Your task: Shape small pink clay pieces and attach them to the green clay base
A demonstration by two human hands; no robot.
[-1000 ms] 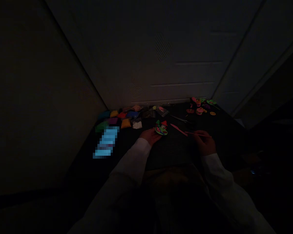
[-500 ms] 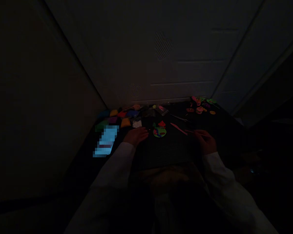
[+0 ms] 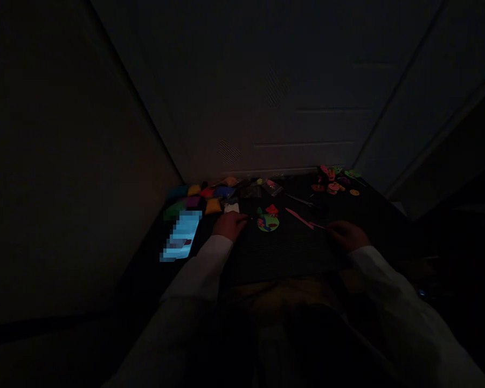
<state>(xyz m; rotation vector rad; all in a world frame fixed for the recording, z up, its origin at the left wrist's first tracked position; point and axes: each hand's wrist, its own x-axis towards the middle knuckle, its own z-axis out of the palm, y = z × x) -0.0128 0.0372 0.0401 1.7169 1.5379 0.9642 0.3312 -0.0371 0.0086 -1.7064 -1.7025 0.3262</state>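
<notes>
- In very dim light, a small, round clay model (image 3: 268, 224), green with a red cap, lies on the dark table (image 3: 283, 256) between two hands.
- The left hand (image 3: 227, 226) is just left of it, fingers held close together, their tips beside a tiny pale crumb (image 3: 251, 218); whether they pinch anything, I cannot tell.
- A crumb that small could be lost or brushed away, because the gloom hides it.
- The left hand could also knock the model's raised parts if it swings right; soft clay would likely dent.
- The right hand (image 3: 350, 236) pinches a thin pink stick (image 3: 319, 226) pointing left, near the end of a pink knife (image 3: 299, 219). A careless sweep might push the knife toward the model.
- Scissors (image 3: 301, 200) lie behind the knife; their dark handles are hard to see, so a reaching hand might catch them.
- The glowing phone (image 3: 181, 237), near the left sleeve, could be nudged by that forearm.
</notes>
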